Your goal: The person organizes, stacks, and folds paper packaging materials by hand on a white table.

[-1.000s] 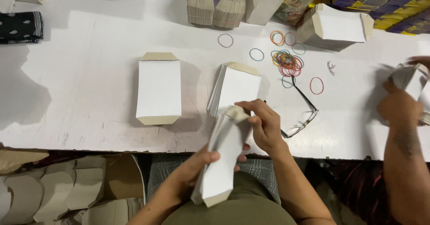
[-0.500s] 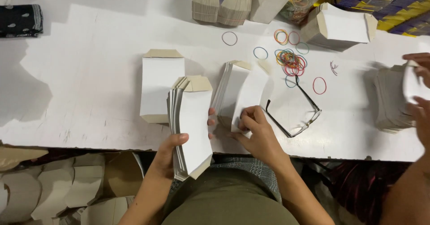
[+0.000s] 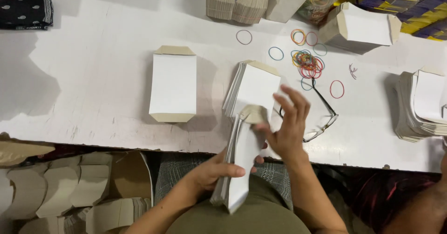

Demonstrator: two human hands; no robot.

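Envelope bundle (image 3: 240, 169): a stack of flat white paper envelopes with tan folded flaps, held on edge at lower centre of the frame, just off the near edge of the white table (image 3: 93, 75); its top flap end reaches up over the table edge.
Dark cloth (image 3: 25, 13): black with pale specks, upper left corner.
Cut paper blanks (image 3: 51, 187): tan, curved-edged pieces piled in a box at lower left, below the table.
Single pile (image 3: 173, 84): white envelopes with tan flaps at both ends, lying flat left of centre, well apart from the hands.
Left hand (image 3: 212, 171): closed round the lower half of the bundle, thumb across its front face, fingers behind.
Second pile (image 3: 251, 87): fanned stack on the table just above the bundle.
Right hand (image 3: 286, 127): fingers spread wide and raised, thumb touching the bundle's upper right edge.
Eyeglasses (image 3: 321, 117): dark-framed, just right of that hand.
Rubber bands (image 3: 307, 61): coloured loops scattered at upper centre right.
Far-right stack (image 3: 419, 106): more envelopes at the right edge.
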